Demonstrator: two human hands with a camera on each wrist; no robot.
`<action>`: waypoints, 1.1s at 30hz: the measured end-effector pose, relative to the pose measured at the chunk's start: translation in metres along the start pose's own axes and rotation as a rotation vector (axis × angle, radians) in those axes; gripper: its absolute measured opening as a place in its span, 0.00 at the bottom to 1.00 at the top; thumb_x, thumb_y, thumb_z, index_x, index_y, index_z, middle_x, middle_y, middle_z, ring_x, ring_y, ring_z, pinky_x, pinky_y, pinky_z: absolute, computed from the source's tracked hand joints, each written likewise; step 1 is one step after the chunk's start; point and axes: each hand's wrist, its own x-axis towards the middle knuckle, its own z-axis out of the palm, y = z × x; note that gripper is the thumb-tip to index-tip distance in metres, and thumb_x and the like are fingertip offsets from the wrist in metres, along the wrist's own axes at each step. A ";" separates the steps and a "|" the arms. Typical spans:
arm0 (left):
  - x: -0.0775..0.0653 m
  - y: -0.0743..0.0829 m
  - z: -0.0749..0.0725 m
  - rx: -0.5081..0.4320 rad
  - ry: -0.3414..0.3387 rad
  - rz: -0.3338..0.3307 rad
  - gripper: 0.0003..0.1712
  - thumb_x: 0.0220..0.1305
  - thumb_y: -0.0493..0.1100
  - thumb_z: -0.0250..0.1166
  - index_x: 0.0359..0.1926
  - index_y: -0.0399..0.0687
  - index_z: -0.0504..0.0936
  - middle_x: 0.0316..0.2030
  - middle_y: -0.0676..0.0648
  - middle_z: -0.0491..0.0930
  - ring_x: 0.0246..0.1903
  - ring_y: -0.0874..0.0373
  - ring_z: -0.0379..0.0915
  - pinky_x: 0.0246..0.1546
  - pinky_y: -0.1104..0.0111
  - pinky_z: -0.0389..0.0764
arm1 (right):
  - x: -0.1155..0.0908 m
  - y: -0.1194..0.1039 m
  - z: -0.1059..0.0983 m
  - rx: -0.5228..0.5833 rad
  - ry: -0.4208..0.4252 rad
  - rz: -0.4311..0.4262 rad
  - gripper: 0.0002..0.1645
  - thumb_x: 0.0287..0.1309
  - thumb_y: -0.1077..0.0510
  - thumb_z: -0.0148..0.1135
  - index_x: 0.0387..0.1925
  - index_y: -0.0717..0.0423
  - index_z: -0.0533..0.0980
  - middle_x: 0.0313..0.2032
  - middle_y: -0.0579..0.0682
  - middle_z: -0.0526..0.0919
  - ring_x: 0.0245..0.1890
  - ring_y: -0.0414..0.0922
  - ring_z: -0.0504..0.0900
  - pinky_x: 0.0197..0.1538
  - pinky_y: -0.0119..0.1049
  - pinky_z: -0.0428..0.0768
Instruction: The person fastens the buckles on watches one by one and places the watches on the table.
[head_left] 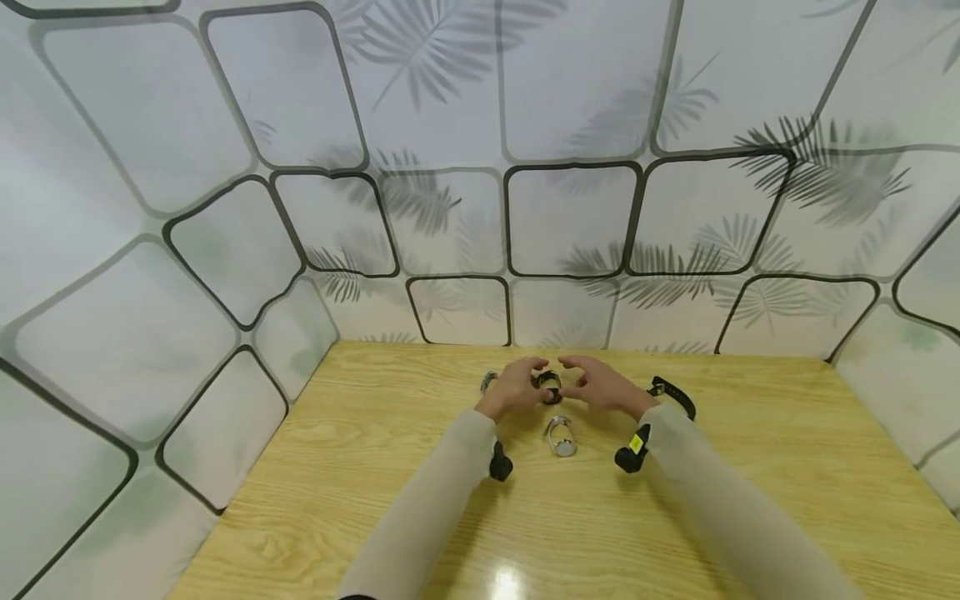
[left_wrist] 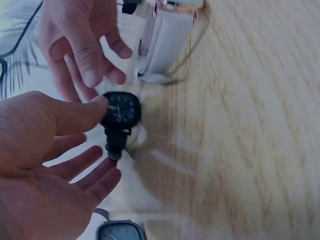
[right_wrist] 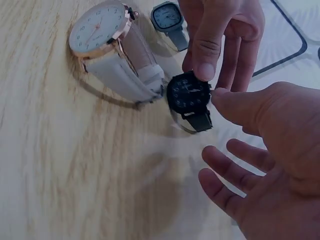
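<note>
A black square-faced wristwatch [head_left: 552,394] stands on the wooden table between both hands, its strap forming a loop. My left hand [head_left: 516,387] is at its left, thumb tip at the edge of the case and fingers loosely extended behind. From the other side, my right hand [head_left: 603,386] brings its thumb tip to the case; its other fingers spread apart from the watch, as the right wrist view shows. Nearer to me stands a white-strapped watch [head_left: 562,437] with a rose-gold case [right_wrist: 100,30]. A grey square watch [right_wrist: 167,17] is beside the left hand.
Another black-strapped watch [head_left: 675,396] lies by the right wrist, partly behind the sleeve. The wooden table [head_left: 360,467] meets a patterned fabric wall [head_left: 457,308] at the back, with more fabric at both sides.
</note>
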 end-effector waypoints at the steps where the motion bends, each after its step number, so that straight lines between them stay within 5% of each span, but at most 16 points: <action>1: -0.001 0.002 0.000 -0.006 0.014 0.012 0.33 0.71 0.42 0.69 0.73 0.42 0.70 0.70 0.43 0.72 0.62 0.45 0.75 0.60 0.55 0.79 | -0.003 -0.001 -0.003 -0.008 0.020 -0.008 0.40 0.73 0.56 0.63 0.77 0.65 0.58 0.72 0.69 0.64 0.53 0.58 0.82 0.46 0.48 0.85; 9: -0.012 0.020 0.008 -0.147 0.146 0.132 0.31 0.70 0.39 0.68 0.71 0.39 0.72 0.65 0.40 0.75 0.58 0.41 0.77 0.53 0.59 0.83 | -0.041 -0.003 -0.029 -0.116 0.242 -0.132 0.35 0.72 0.57 0.64 0.74 0.62 0.65 0.68 0.65 0.71 0.47 0.56 0.82 0.45 0.51 0.85; 18: -0.020 0.048 0.022 -0.197 0.152 0.237 0.28 0.72 0.40 0.67 0.70 0.43 0.73 0.64 0.42 0.76 0.57 0.47 0.78 0.51 0.67 0.82 | -0.084 0.006 -0.041 -0.191 0.425 -0.202 0.28 0.70 0.58 0.67 0.68 0.59 0.74 0.59 0.60 0.79 0.38 0.48 0.84 0.34 0.38 0.83; 25: -0.028 0.065 0.034 -0.228 0.118 0.303 0.28 0.72 0.40 0.67 0.71 0.45 0.73 0.65 0.44 0.76 0.58 0.46 0.78 0.53 0.70 0.81 | -0.123 0.017 -0.050 -0.210 0.483 -0.183 0.27 0.68 0.59 0.68 0.66 0.60 0.75 0.57 0.59 0.80 0.36 0.42 0.81 0.33 0.33 0.82; 33: -0.029 0.073 0.045 -0.201 0.098 0.317 0.29 0.73 0.41 0.66 0.71 0.47 0.73 0.64 0.46 0.76 0.56 0.47 0.79 0.51 0.73 0.80 | -0.146 0.034 -0.052 -0.254 0.503 -0.161 0.27 0.68 0.58 0.69 0.66 0.59 0.75 0.58 0.60 0.80 0.36 0.42 0.82 0.31 0.33 0.81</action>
